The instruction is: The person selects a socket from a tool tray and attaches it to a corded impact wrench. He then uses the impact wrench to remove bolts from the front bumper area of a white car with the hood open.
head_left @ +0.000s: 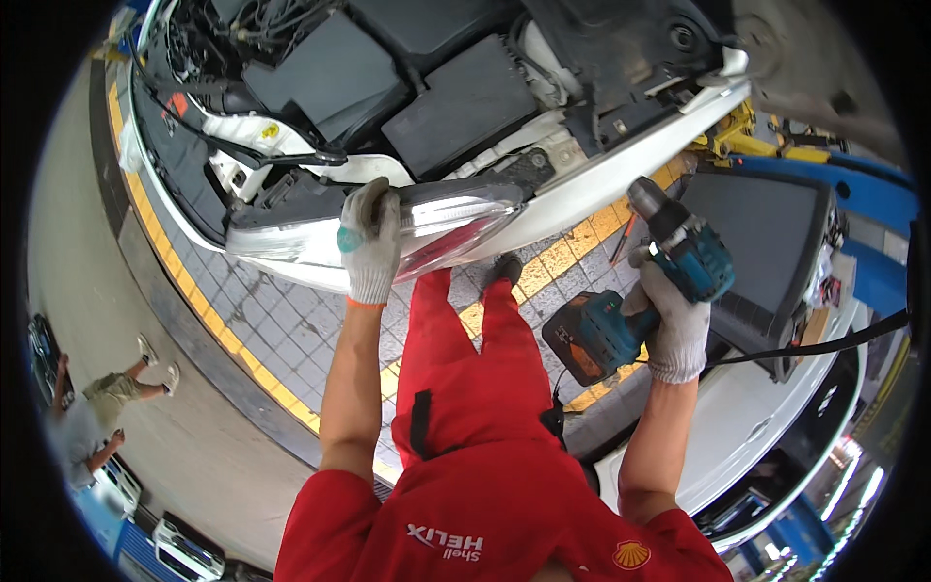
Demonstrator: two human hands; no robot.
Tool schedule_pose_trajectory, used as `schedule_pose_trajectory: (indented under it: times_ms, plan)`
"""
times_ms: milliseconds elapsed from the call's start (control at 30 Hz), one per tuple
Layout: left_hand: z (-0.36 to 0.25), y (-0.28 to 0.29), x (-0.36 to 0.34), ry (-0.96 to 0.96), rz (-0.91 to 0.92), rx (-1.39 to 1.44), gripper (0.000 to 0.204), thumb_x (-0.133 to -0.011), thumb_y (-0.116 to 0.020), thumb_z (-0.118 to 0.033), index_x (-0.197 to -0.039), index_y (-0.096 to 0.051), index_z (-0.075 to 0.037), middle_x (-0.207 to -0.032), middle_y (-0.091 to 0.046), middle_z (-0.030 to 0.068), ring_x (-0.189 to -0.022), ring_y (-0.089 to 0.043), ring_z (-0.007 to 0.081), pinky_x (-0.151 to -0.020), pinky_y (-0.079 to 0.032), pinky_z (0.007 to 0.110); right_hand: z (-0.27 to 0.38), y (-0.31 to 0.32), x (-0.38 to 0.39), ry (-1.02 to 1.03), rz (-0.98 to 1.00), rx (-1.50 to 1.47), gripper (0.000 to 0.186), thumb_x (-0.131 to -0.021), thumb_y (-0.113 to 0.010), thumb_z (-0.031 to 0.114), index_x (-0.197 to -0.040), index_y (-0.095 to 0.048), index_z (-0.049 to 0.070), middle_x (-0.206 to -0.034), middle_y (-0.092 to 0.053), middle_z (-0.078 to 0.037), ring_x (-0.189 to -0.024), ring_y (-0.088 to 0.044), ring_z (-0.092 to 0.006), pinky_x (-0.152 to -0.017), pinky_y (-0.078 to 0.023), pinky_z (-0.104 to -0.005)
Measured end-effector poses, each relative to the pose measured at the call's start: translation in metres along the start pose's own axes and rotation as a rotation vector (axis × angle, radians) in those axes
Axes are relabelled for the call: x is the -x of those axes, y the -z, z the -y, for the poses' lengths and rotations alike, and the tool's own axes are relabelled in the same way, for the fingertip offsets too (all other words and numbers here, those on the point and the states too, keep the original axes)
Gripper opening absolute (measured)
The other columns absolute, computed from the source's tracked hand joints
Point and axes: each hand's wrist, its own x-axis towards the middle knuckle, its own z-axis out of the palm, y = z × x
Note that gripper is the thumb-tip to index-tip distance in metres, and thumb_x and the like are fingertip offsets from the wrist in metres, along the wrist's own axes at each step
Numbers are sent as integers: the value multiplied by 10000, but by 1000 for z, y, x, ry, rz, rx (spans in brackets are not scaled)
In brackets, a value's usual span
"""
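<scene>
My left hand (370,238), in a white knitted glove with an orange cuff, has its fingers bent over the top edge of a clear headlight (464,215) at the front of a white car. Its thumb and fingers grip that edge, and the glove hides part of the lens. In my right hand (671,320), also gloved, is a teal and black cordless drill (700,257). The fingers wrap round its handle, its chuck points up and left, and its battery lies toward my body. The drill is held apart from the car, right of the fender.
Dark covers (461,107) and cables fill the open engine bay. A black-topped cart (752,252) stands at the right, near blue lift parts (863,199) and another white car (718,432). A person (97,417) is at the far left, beyond the yellow floor line (228,349).
</scene>
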Motion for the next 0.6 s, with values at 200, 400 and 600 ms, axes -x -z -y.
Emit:
schedule_pose_trajectory:
  times_ms: [200, 400, 600]
  plan:
    - [-7, 16, 11, -66, 49, 33, 329, -1003, -733, -12, -1329, -690, -1, -1309, -663, 161, -1120, -739, 254, -890, -658, 342, -24, -34, -35, -40, 32, -1, 258, -948, -734, 135, -1106, -726, -68, -672, -655, -58, -567, -615, -163, -600, -505, -303]
    - [-3, 16, 10, -61, 89, -34, 392, -936, -773, 12, -1320, -693, 2, -1310, -653, 184, -1107, -741, 280, -877, -653, 351, -42, -48, -62, -141, 177, -80, 255, -904, -751, 59, -1124, -729, -68, -733, -707, -83, -576, -663, -194, -591, -543, -322]
    - [2, 14, 8, -161, 37, -166, 421, -871, -804, -13, -1283, -720, -32, -1255, -691, 176, -1072, -720, 362, -916, -602, 444, -61, -35, -75, -227, 570, -315, 424, -787, -904, 198, -1074, -708, -45, -702, -669, -77, -528, -611, -185, -503, -459, -311]
